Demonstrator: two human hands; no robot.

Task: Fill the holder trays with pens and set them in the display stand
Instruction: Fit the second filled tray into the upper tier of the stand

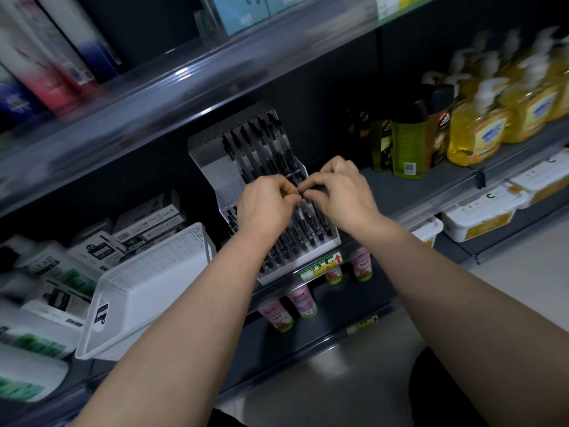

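A clear acrylic display stand (205,155) stands on the middle shelf, stepped in two tiers. Its upper tray holds several black pens (252,143); the lower tray (271,277) holds several more black pens. My left hand (264,204) and my right hand (341,192) meet over the lower tier, fingertips curled together. They pinch the top end of a pen (303,211) that stands in the lower tray. The hands hide the middle of the stand.
A white perforated basket (147,285) sits tilted on the shelf left of the stand, with boxed goods behind it. Dark and green bottles (406,140) and yellow pump bottles (480,131) stand to the right. Small pink cups (301,300) line the shelf below.
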